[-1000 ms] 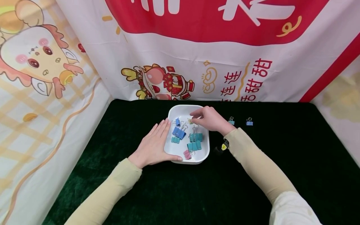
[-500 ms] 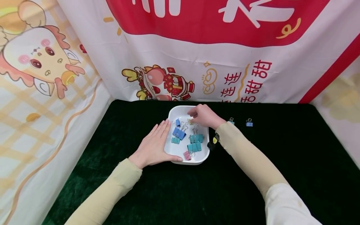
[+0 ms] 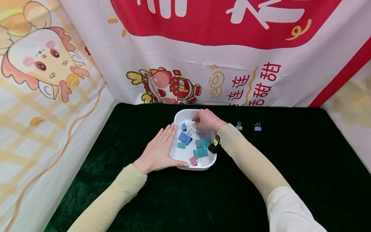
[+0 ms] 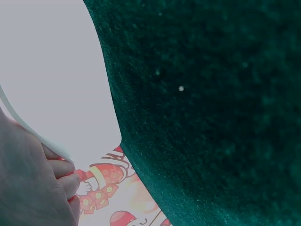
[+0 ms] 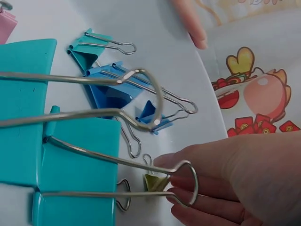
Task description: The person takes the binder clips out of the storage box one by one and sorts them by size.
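Note:
A white tray (image 3: 207,161) holds several binder clips. My left hand (image 3: 158,149) lies along its left side, fingers straight at the rim and thumb at the near corner. In the left wrist view, the left fingers (image 4: 66,181) show beside the tray's pale outer wall (image 4: 56,70). My right hand (image 3: 208,120) reaches into the far right part of the tray. It pinches a small yellow binder clip (image 5: 154,182) between thumb and fingers. Large teal clips (image 5: 77,160), blue clips (image 3: 185,138), a small teal clip (image 3: 181,145) and a pink clip (image 3: 193,160) lie around it.
On the dark green cloth (image 3: 185,199), right of the tray, stand a teal clip (image 3: 239,126) and a blue clip (image 3: 257,127). A printed curtain (image 3: 162,48) rises behind the table's far edge, with another at the left.
My right hand and forearm have shifted left, farther over the tray, and the fingers have closed in at the yellow clip. The left hand stays in place.

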{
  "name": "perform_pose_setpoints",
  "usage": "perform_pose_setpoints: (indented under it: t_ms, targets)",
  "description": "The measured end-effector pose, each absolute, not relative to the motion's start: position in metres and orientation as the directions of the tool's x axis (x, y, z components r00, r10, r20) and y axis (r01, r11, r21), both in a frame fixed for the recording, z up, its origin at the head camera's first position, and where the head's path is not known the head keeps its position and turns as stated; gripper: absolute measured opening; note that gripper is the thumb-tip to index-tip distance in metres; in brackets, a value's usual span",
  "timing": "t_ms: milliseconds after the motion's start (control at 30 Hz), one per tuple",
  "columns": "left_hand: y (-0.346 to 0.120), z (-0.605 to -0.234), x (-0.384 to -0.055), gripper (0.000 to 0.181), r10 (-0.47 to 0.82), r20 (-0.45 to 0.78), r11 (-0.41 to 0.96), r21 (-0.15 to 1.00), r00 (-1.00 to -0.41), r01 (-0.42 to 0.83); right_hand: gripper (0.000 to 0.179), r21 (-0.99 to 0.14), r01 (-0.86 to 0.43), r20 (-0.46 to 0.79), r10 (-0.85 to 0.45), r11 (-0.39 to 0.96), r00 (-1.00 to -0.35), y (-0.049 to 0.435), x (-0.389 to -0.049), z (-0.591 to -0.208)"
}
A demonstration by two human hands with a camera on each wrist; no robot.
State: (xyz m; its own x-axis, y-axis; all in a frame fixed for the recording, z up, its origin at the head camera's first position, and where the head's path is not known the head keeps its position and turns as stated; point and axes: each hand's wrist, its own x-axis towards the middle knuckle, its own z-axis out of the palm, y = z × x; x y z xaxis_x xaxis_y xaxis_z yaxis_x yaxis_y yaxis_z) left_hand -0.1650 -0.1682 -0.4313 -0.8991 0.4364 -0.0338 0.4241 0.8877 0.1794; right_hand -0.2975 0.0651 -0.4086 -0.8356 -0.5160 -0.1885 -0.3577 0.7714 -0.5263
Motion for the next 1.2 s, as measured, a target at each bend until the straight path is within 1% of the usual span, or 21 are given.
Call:
perform_pose_setpoints:
  t_ms: [300,633,833,967,1067,1200]
  targets:
    - [-0.169,-0.433,-0.166,0.136,0.437,-0.026,0.885,0.190,-0.899,0.424,0.032,-0.506,-0.336,-0.197,-0.486,0.794,-0.852,0.060,-0.299,-0.412]
    - [-0.170,-0.433,-0.167,0.138,0.441,-0.027,0.885,0.178,-0.897,0.430,0.019,-0.450,-0.407,-0.124,-0.507,0.795,-0.853,0.054,-0.297,-0.418]
    - [-0.169,-0.434,-0.168,0.138,0.442,-0.024,0.885,0.175,-0.897,0.431,0.015,-0.435,-0.419,-0.101,-0.505,0.797,-0.857,0.052,-0.298,-0.420]
    - [-0.169,-0.434,-0.168,0.137,0.447,-0.022,0.881,0.180,-0.894,0.436,0.016,-0.442,-0.405,-0.107,-0.496,0.800,-0.862,0.050,-0.297,-0.420]
    - [-0.170,-0.434,-0.168,0.137,0.449,-0.025,0.881,0.183,-0.893,0.437,0.018,-0.471,-0.391,-0.103,-0.490,0.791,-0.866,0.049,-0.296,-0.416]
    - [-0.171,-0.434,-0.169,0.138,0.446,-0.026,0.882,0.183,-0.895,0.435,0.021,-0.516,-0.385,-0.068,-0.485,0.765,-0.872,0.049,-0.293,-0.404]
